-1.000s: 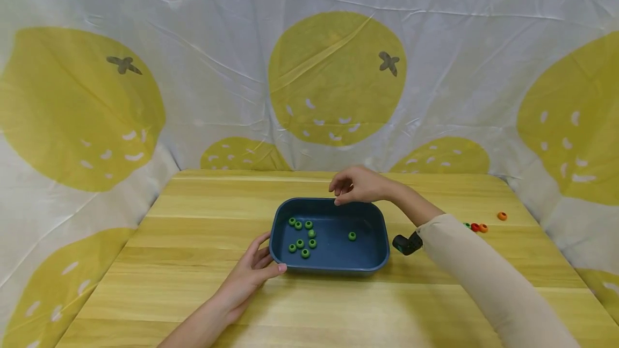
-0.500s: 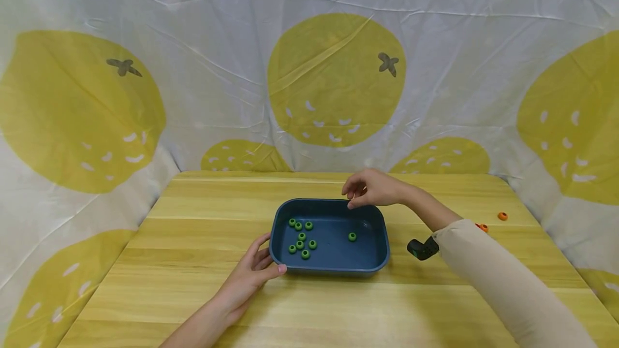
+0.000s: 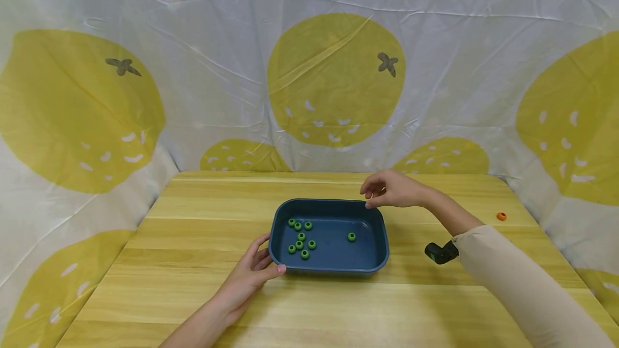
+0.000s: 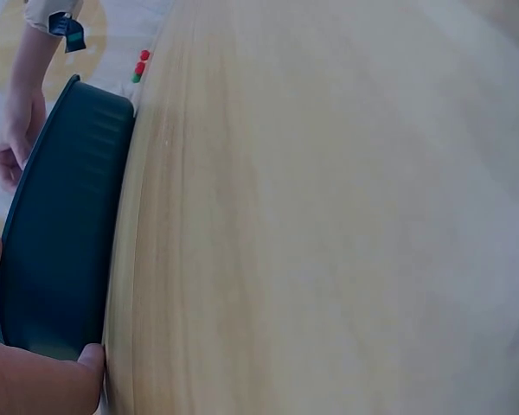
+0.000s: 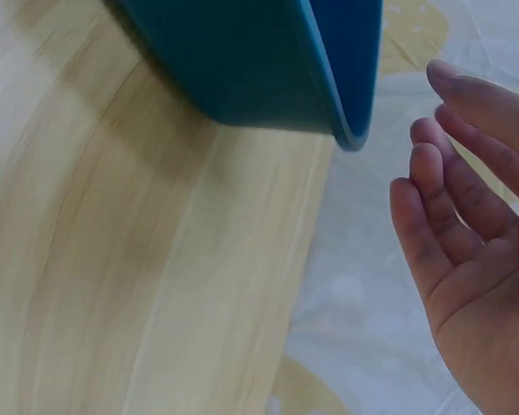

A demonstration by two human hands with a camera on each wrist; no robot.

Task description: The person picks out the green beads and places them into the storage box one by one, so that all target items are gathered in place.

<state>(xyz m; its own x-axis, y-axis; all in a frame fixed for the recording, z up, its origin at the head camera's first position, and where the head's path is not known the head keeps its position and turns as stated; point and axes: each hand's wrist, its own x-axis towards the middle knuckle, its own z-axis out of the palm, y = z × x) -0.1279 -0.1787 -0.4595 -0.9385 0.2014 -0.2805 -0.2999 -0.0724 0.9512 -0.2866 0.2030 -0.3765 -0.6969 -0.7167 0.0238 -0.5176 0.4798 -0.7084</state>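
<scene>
A dark blue plastic basin point(image 3: 333, 271) stands on the table. Several round green beads with holes point(image 3: 304, 254) lie in its left half, and one green bead point(image 3: 351, 237) sits apart on the right. My left hand point(image 3: 246, 278) holds the basin's near left corner, thumb on the near side and fingers along the left wall. Over the far right rim hovers my right hand point(image 3: 394, 189), its fingers loosely bent. In the right wrist view, nothing shows between that hand's fingers point(image 5: 415, 220).
An orange bead point(image 3: 502, 216) lies at the table's far right. Red beads point(image 4: 140, 67) and a green bead point(image 4: 137, 78) show beyond the basin in the left wrist view. A patterned cloth point(image 3: 450, 69) hangs behind the wooden table point(image 3: 193, 219).
My right hand has moved rightward along the basin's far rim. One green bead in the left cluster has shifted slightly left. My sleeve now covers the red beads; the left hand stays put.
</scene>
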